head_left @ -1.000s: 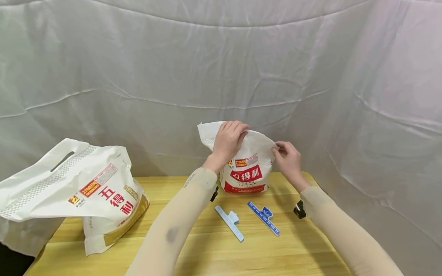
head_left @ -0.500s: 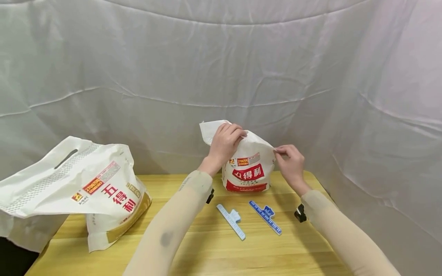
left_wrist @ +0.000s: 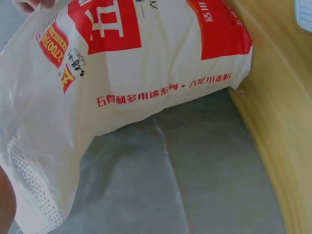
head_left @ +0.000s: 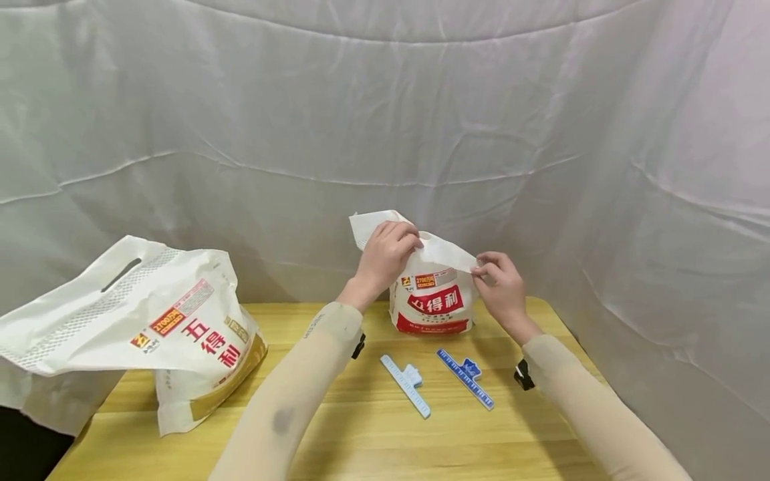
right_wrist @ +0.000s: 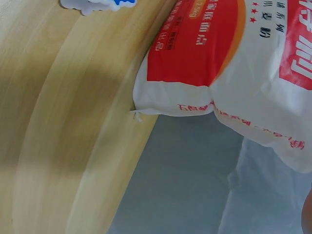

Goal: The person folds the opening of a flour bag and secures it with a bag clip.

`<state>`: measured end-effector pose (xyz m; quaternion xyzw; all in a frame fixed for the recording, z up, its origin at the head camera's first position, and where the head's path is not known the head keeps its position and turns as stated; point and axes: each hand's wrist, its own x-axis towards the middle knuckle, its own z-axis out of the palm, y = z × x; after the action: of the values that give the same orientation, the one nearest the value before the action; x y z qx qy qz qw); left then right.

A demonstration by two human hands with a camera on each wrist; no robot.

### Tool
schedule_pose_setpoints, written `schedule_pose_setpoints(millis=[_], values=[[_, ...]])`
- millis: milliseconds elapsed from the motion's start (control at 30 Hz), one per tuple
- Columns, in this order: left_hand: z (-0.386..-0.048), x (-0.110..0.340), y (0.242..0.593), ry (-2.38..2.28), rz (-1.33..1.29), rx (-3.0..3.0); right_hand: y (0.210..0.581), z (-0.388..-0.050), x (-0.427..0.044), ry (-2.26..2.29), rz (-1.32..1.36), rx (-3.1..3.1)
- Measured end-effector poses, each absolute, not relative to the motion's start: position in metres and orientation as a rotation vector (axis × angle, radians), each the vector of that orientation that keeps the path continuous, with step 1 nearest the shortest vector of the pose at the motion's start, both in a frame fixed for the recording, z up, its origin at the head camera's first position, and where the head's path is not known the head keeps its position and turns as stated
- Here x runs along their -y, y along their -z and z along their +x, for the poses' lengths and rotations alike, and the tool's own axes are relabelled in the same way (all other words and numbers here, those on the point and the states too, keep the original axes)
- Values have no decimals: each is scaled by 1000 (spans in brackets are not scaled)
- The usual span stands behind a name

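Observation:
A white flour bag (head_left: 430, 317) with red labels stands upright at the back of the wooden table. Its top part folds forward over the front. My left hand (head_left: 387, 255) grips the top edge near the left, fingers curled over it. With thumb and fingers my right hand (head_left: 501, 286) pinches the right end of the folded top. In the left wrist view the bag (left_wrist: 136, 78) spreads across the upper part, its perforated strip hanging down at left. The right wrist view shows the bag's side (right_wrist: 253, 92); most of the right hand lies outside it.
A second, larger flour bag (head_left: 180, 334) with a handle slot leans at the table's left. In front of the gripped bag lie a light blue clip (head_left: 406, 384) and a dark blue clip (head_left: 466, 379). Grey cloth (head_left: 385, 133) hangs behind the table (head_left: 385, 447).
The top of the bag has folded forward and down between the hands. The left hand has moved slightly lower and the right hand keeps its pinch.

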<state>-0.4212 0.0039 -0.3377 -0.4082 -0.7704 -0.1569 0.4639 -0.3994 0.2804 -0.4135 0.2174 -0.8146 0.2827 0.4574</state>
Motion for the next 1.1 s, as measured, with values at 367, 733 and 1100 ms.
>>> schedule_pose_setpoints(millis=[367, 733, 1100], values=[[-417, -20, 320, 374, -982, 2183, 403, -393, -282, -1023, 452, 2163], [-415, -47, 302, 354, -867, 2399, 386, -399, -275, -1334, 349, 2267], [-416, -48, 307, 347, -797, 2477, 376, -404, -266, -1327, 394, 2314]])
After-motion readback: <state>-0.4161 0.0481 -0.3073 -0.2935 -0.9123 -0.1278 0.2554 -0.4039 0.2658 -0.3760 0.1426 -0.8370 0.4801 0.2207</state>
